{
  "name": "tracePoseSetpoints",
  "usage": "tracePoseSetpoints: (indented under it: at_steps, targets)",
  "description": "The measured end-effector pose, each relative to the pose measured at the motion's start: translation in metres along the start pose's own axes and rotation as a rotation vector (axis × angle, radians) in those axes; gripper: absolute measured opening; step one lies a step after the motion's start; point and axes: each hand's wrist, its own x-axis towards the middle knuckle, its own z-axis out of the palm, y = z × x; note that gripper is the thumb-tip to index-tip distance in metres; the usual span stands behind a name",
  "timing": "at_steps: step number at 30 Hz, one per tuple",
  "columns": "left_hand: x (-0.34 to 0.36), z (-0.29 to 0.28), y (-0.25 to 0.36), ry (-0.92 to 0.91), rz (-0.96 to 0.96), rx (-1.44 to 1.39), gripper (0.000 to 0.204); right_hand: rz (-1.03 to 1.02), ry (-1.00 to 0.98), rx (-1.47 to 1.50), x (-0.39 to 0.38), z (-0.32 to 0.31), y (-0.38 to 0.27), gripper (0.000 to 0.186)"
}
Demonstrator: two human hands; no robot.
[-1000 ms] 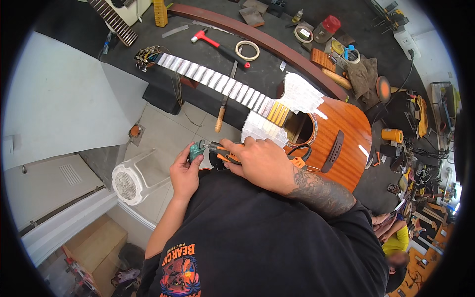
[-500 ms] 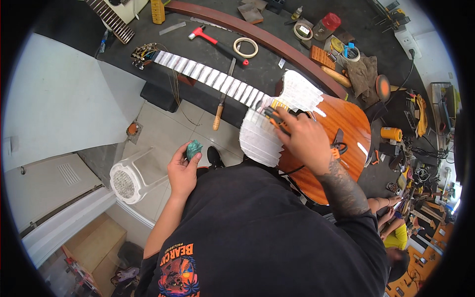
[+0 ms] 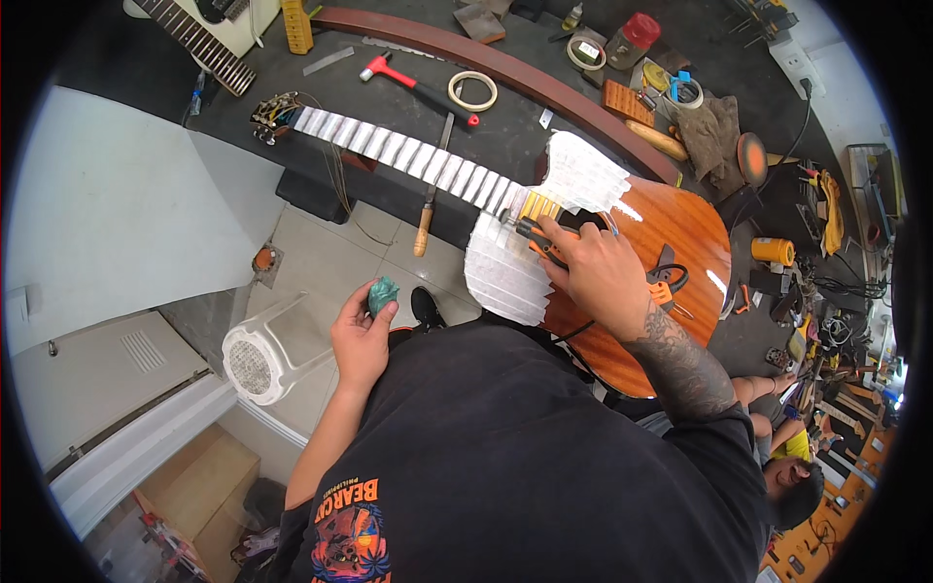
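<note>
An acoustic guitar with a glossy orange-brown body (image 3: pixel 671 228) lies across the bench edge in front of me, neck pointing left. White masking tape covers part of its top and the fretboard (image 3: pixel 408 155), leaving the frets showing as thin lines. My right hand (image 3: pixel 604 277) grips a black-and-orange rotary tool (image 3: pixel 532 229). The tool's small round tip is by the body end of the fretboard, near the sound hole; whether it touches a fret I cannot tell. Down at the left, my left hand (image 3: pixel 360 340) pinches a crumpled-looking green lump (image 3: pixel 383 295), possibly polishing compound, away from the guitar.
Behind the neck lie a red-headed hammer (image 3: pixel 377 67), a tape roll (image 3: pixel 472 91) and a wooden-handled file (image 3: pixel 424 228). A long curved dark-red rail (image 3: pixel 428 32) spans the bench. A white stool (image 3: pixel 255 361) stands lower left. Another person (image 3: pixel 792 481) sits at the right.
The rotary tool has shifted slightly toward me along the fretboard's end, uncovering more yellowish strips there. My left hand keeps its hold on the green lump. The whole view has tilted a little.
</note>
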Motion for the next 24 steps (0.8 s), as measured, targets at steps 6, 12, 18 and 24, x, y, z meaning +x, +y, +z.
tracePoseSetpoints:
  at_steps: [6, 12, 18, 24]
  targets:
    - [-0.002, 0.001, 0.002, 0.013, -0.014, 0.0, 0.045, -0.011, 0.018, -0.026, 0.002, 0.0, 0.002, 0.047]
    - [-0.004, 0.0, 0.001, 0.011, -0.008, 0.019, 0.045, 0.001, 0.039, -0.008, 0.007, 0.003, 0.01, 0.052]
    - [-0.005, -0.002, 0.003, 0.027, -0.018, 0.007, 0.045, 0.009, 0.024, -0.008, 0.013, -0.005, 0.013, 0.047]
    - [-0.005, -0.003, 0.002, 0.03, -0.009, 0.033, 0.045, 0.007, 0.042, -0.022, 0.018, -0.002, 0.022, 0.048]
